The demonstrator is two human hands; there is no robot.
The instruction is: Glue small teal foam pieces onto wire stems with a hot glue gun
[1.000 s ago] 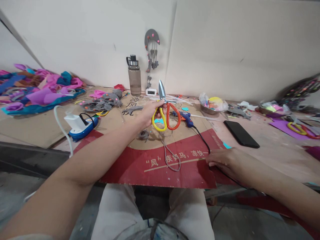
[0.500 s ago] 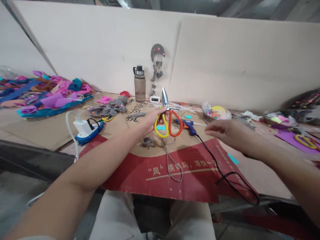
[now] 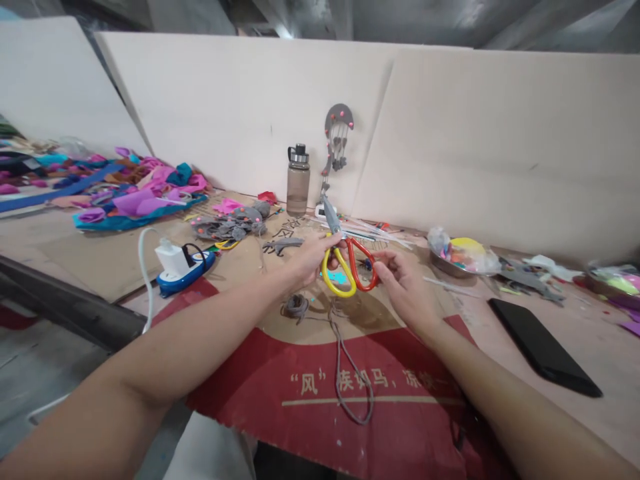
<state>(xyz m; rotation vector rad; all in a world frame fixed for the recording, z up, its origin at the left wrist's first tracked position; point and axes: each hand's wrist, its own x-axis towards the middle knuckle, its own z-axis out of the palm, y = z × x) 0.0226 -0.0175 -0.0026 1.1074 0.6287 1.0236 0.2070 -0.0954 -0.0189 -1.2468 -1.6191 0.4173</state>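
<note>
scissors [image 3: 345, 257] held above red-and-tan cardboard [image 3: 320, 393], blades up | our left hand [image 3: 313, 252] closed round yellow loop | our right hand [image 3: 403, 280] fingers pinched on red loop | grey cord [image 3: 350, 373] below

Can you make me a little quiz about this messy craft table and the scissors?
1. True or false: the blades of the scissors point down at the floor.
2. Which handle loop does the right hand touch? A) yellow B) red C) neither
3. Fill in: the black phone lies flat on the table, to the person's ____ side.

Key:
1. False. The left hand holds the scissors with the blades pointing up and away, toward the water bottle.
2. B. Its fingers are on the red loop; the yellow loop is by the left hand.
3. Right.
</note>
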